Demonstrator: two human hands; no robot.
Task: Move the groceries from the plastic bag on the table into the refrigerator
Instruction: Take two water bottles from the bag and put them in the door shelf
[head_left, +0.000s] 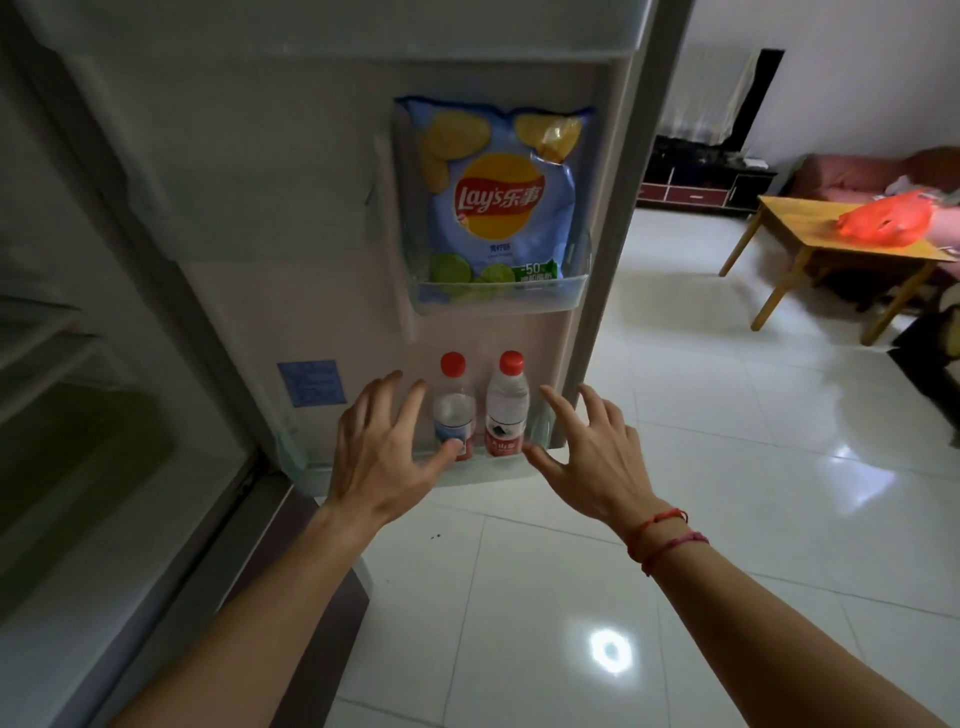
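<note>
The refrigerator door (291, 208) stands open before me. A blue Lay's chip bag (498, 197) sits upright in the upper door bin (498, 293). Two clear water bottles with red caps stand in the lower door bin (467, 470): the left bottle (454, 402) and the right bottle (508, 402). My left hand (384, 447) hovers just left of them with fingers spread, its thumb in front of the left bottle's base. My right hand (587, 447) is spread just right of the right bottle, holding nothing. The red plastic bag (883, 218) lies on the wooden table (800, 223) far right.
The refrigerator's dark interior (104, 415) with shelves is at the left. White glossy floor tiles (727, 415) stretch between the door and the table. A dark TV cabinet (696, 182) and a pink sofa (852, 174) stand at the back of the room.
</note>
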